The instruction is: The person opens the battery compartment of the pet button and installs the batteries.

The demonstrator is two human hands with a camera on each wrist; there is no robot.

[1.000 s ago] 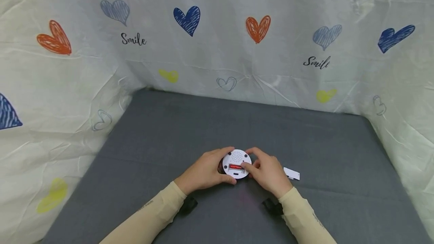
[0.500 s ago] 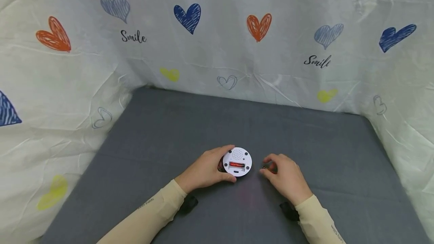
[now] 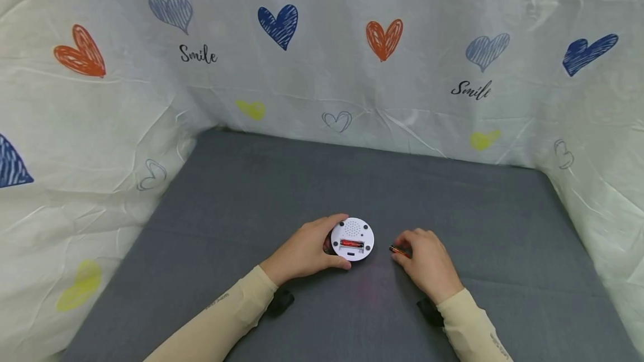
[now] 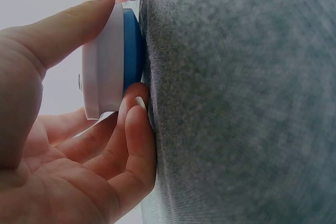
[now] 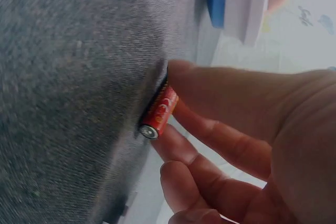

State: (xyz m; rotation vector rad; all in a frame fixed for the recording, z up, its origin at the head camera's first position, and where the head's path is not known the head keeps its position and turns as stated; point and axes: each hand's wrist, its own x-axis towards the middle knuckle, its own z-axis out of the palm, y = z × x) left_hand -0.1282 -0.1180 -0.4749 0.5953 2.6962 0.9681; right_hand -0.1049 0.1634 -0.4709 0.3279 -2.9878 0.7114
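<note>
My left hand (image 3: 307, 250) grips a round white device (image 3: 352, 228) by its edge, thumb on the near side and fingers on the far side. The device lies back up, showing speaker holes, small dark feet and an uncovered battery compartment with a red battery (image 3: 351, 243) inside. In the left wrist view its blue side (image 4: 132, 45) faces the cloth. To the right of it, my right hand (image 3: 427, 264) pinches a loose red battery (image 5: 164, 107) between thumb and fingers, low over the cloth. One metal end of that battery shows in the right wrist view.
A dark grey cloth (image 3: 282, 183) covers the table. A white curtain (image 3: 312, 71) printed with hearts and "Smile" stands at the back and both sides. Dark wrist mounts (image 3: 279, 303) sit below the hands.
My right hand has moved off the device to the right, carrying a red battery. The white cover seen on the cloth earlier is now hidden in the head view. My left hand stays on the device.
</note>
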